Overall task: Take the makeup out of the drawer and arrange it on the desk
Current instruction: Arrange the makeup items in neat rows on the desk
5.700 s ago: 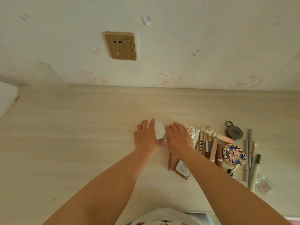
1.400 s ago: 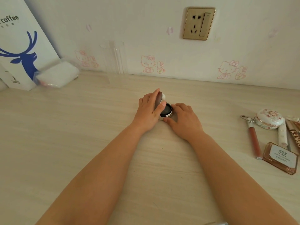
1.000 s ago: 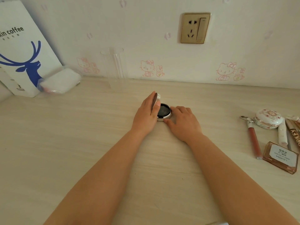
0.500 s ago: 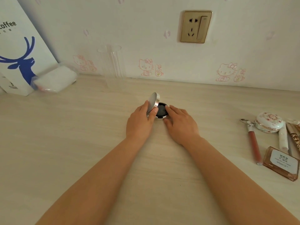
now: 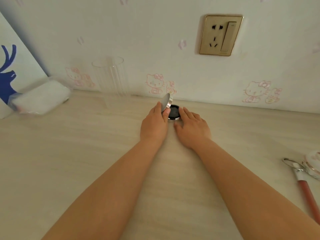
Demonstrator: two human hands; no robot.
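Note:
A round compact with a dark inside sits on the pale wooden desk close to the wall, its silver lid tilted up. My left hand grips the raised lid between thumb and fingers. My right hand rests on the desk with its fingers against the compact's base on the right side. At the right edge lie a reddish lip gloss tube with a metal ring and part of a floral compact.
A clear ribbed glass stands by the wall left of the compact. A white packet and a paper bag with a blue deer sit at the far left. A gold wall socket is above.
The compact and both hands have moved farther back on the desk toward the wall. The lid stays raised. The view has shifted left, so most makeup at the right is out of frame.

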